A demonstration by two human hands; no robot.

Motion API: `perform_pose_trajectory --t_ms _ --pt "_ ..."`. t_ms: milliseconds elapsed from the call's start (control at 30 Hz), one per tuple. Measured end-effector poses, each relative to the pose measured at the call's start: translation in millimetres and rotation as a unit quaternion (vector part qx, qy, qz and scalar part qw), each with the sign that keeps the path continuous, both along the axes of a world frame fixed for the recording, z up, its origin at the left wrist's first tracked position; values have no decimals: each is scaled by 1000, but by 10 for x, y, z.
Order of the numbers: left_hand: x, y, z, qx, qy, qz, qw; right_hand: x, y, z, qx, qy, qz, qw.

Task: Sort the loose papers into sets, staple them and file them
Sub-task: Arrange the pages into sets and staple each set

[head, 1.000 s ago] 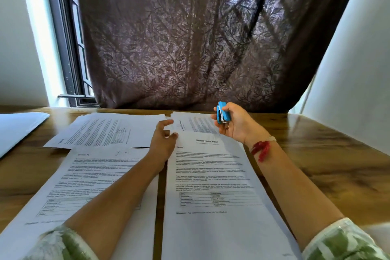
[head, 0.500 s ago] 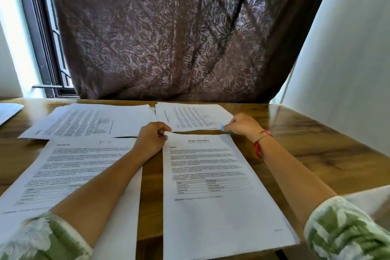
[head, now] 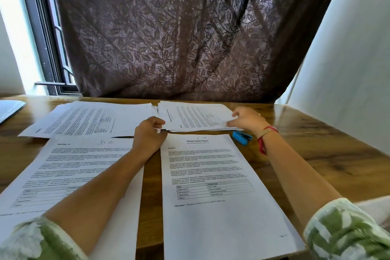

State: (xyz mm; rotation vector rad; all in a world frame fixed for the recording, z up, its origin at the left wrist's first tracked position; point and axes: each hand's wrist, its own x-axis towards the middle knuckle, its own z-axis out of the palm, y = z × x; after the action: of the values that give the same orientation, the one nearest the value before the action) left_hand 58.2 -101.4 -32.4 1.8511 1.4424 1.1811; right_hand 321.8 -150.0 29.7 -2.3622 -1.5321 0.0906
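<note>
Stapler (head: 242,137) is laid on surface (head: 316,143) | far-right paper stack (head: 194,117) is pinched by right hand (head: 247,119) | left hand (head: 148,135) is curled closed at stack's near-left corner, grip cannot be told

Both hands on far right paper stack (head: 196,117), blue stapler (head: 242,137) on table (head: 329,143)

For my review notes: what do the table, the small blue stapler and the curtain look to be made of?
Table: wood or wood-look laminate, with brown grain and a glossy sheen; which of the two is unclear.
Blue stapler: probably a plastic shell, uniform bright colour; its metal parts aren't visible.
Curtain: thin woven fabric with a leaf pattern; window bars show through as shadows.
</note>
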Motion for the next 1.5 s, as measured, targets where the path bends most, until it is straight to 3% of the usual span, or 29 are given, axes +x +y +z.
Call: perform_pose_trajectory --t_ms 100,233,333,433,533,767,833,967,1033,1300,1500 --pt "-8 12 32 -6 -97 62 993 -379 191 123 52 2 154 987" --pt "-66 110 -2 -51 -188 93 976 -955 454 35 -14 -98 306 947" --pt "-79 146 -21 -77 -212 90 970 -1124 663 -105 -78 -170 304 934" --pt "-59 133 -7 -74 -189 82 976 -1084 789 -166 -112 -89 297 944" --pt "-44 113 7 -67 -166 79 981 -1033 803 -192 -86 -42 290 952" --pt "-36 98 12 -66 -130 67 987 -973 813 -239 -58 -11 291 955" --pt "-39 104 11 -67 -132 67 987 -992 790 -225 -67 -43 300 951" --pt "-47 108 1 -69 -134 59 987 -1105 746 -292 -30 -216 336 916" --pt "-44 112 0 -68 -131 57 987 -1145 740 -335 -17 -253 344 904" --pt "-35 110 16 -67 -127 49 988 -1048 760 -369 31 -236 356 904" --pt "-31 112 23 -70 -141 53 986 -1041 798 -403 42 -176 316 931"
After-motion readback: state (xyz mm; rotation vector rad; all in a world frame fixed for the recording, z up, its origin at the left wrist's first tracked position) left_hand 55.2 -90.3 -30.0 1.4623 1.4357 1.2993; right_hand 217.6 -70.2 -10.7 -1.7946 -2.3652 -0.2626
